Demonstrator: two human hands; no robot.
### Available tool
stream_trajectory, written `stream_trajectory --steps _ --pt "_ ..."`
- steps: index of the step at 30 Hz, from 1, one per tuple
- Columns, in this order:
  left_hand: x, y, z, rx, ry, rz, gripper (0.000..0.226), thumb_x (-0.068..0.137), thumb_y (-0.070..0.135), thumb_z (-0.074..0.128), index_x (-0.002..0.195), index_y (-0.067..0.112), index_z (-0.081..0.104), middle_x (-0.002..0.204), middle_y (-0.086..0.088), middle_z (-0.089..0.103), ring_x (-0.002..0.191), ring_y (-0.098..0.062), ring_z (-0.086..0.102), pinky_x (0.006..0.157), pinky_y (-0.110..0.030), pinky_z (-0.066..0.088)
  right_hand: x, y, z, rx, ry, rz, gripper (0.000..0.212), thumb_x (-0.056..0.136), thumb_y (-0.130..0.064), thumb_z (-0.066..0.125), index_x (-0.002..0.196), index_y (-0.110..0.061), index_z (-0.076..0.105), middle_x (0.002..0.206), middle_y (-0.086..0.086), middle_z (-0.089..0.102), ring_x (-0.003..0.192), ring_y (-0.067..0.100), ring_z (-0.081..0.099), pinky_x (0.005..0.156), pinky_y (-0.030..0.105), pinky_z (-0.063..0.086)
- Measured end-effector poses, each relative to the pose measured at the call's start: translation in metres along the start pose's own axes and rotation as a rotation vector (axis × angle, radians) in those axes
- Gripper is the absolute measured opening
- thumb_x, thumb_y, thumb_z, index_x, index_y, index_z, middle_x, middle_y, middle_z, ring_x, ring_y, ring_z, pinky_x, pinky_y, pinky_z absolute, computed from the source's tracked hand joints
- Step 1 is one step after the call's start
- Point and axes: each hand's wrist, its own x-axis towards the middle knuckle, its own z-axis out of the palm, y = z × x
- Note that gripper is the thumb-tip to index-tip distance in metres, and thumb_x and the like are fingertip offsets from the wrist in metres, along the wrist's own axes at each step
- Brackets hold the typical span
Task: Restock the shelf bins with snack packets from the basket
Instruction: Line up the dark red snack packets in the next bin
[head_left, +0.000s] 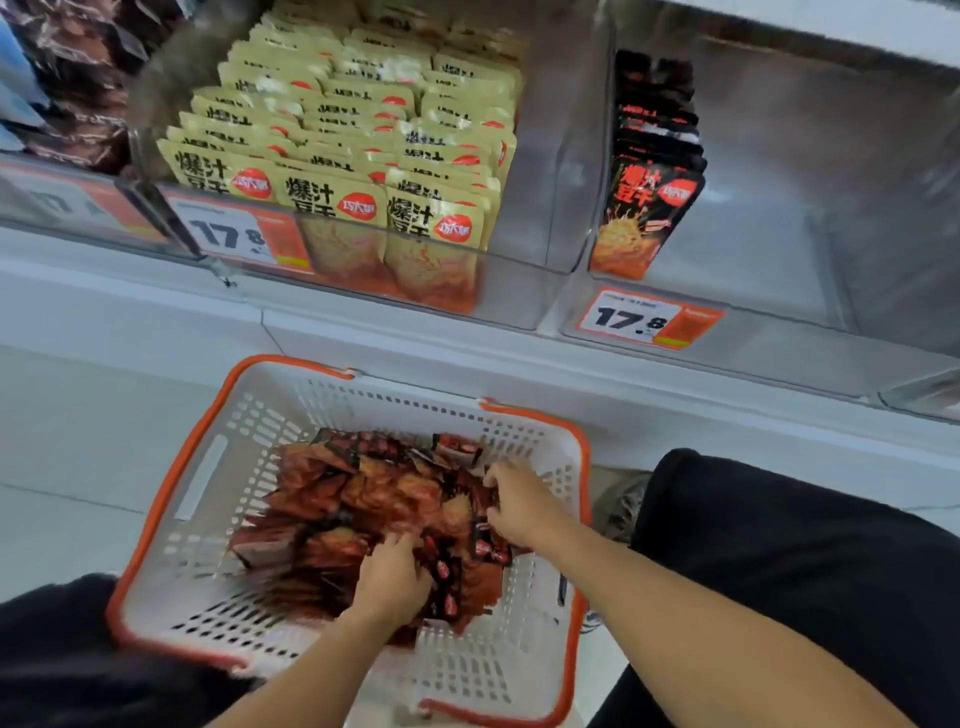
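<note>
Head view is showing a restock that looks only partly done: the right-hand bin (779, 182) is holding just a short row of black packets (652, 171) against its left wall, with most of its space bare, while the neighbouring bin (540, 171) is sitting packed with yellow packets (332, 156). The basket (208, 467) is resting on the floor below the shelf, and a large heap of dark red-and-black snack packets (358, 499) is lying in it, so most of the moving appears to be left. Both hands are reaching down into that heap. The left hand (389, 582) is pressing into the near side of the pile with its fingers curled among the packets, and the right hand (519, 501) is working at the far right side, fingers bent and pinching at packet edges. Each grip is looking partly closed on packets, though blur is making it hard to count how many either one has gathered.
</note>
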Motion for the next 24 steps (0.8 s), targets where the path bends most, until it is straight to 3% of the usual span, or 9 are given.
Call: stream_trajectory --steps 3,6,8,10,13,16,19,21,24 --pt "0.002 0.000 0.008 0.018 -0.052 0.002 0.049 0.091 0.034 0.052 0.138 0.022 0.046 0.135 -0.001 0.051 0.127 -0.023 0.049 0.105 -0.039 0.036 0.015 0.011 0.040 0.020 -0.080 0.139 0.036 0.087 -0.016 0.064 0.121 -0.014 0.050 0.139 0.012 0.032 0.111 0.030 0.051 0.093 0.037 0.049" --pt "0.013 0.000 0.005 -0.056 -0.056 -0.018 0.046 0.093 0.033 0.053 0.138 0.021 0.046 0.135 0.001 0.050 0.128 -0.023 0.046 0.108 -0.042 0.035 0.023 0.014 0.065 0.015 -0.040 0.202 0.052 0.086 -0.022 0.066 0.135 -0.020 0.045 0.158 0.015 0.006 0.136 0.040 0.034 0.100 0.039 0.048" --pt "0.021 -0.002 0.003 -0.156 -0.044 -0.033 0.039 0.093 0.030 0.056 0.131 0.020 0.053 0.131 0.001 0.053 0.122 -0.021 0.051 0.106 -0.042 0.040 0.025 0.016 0.071 0.072 0.007 0.247 0.066 0.089 -0.020 0.063 0.149 -0.021 0.036 0.163 0.017 -0.003 0.147 0.039 0.019 0.110 0.040 0.038" --pt "0.026 -0.004 0.005 -0.278 -0.020 -0.047 0.031 0.093 0.025 0.060 0.123 0.017 0.058 0.124 0.000 0.058 0.114 -0.020 0.056 0.101 -0.040 0.046 0.026 0.020 0.076 0.164 -0.018 0.225 0.072 0.091 -0.019 0.061 0.155 -0.019 0.029 0.165 0.015 0.006 0.151 0.032 0.016 0.118 0.034 0.025" --pt "0.031 -0.003 0.006 -0.393 0.001 -0.039 0.016 0.094 0.017 0.060 0.110 0.016 0.061 0.110 0.001 0.064 0.103 -0.016 0.061 0.087 -0.026 0.050 0.023 0.023 0.083 0.280 0.008 0.197 0.068 0.090 -0.021 0.063 0.153 -0.019 0.036 0.162 0.007 0.024 0.150 0.021 0.021 0.118 0.026 0.018" --pt "0.038 0.004 0.009 -0.482 0.010 -0.051 0.013 0.093 0.015 0.061 0.106 0.017 0.062 0.095 0.005 0.065 0.083 -0.006 0.060 0.066 -0.010 0.042 0.016 0.023 0.087 0.372 0.038 0.189 0.055 0.092 -0.014 0.061 0.145 -0.019 0.049 0.152 0.002 0.043 0.143 0.017 0.037 0.109 0.011 0.021" --pt "0.045 0.018 0.015 -0.531 -0.068 -0.073 0.022 0.089 0.019 0.068 0.109 0.013 0.065 0.091 0.004 0.069 0.083 -0.012 0.064 0.070 -0.019 0.048 0.008 0.023 0.091 0.490 0.051 0.216 0.052 0.092 -0.005 0.058 0.143 -0.018 0.052 0.120 -0.003 0.062 0.116 0.012 0.058 0.091 0.000 0.035" --pt "0.049 0.026 0.023 -0.547 -0.108 -0.091 0.026 0.086 0.023 0.072 0.108 0.013 0.065 0.091 0.001 0.071 0.088 -0.017 0.066 0.073 -0.027 0.049 0.008 0.024 0.090 0.621 0.070 0.274 0.058 0.092 0.003 0.055 0.146 -0.015 0.046 0.125 -0.003 0.060 0.111 0.006 0.056 0.100 0.012 0.043" --pt "0.057 0.035 0.034 -0.538 -0.089 -0.114 0.030 0.084 0.035 0.076 0.101 0.012 0.070 0.080 0.003 0.070 0.076 -0.015 0.065 0.060 -0.023 0.041 0.012 0.027 0.084 0.751 0.028 0.412 0.073 0.087 0.009 0.055 0.153 -0.015 0.032 0.145 -0.002 0.044 0.129 0.015 0.048 0.106 0.025 0.043"
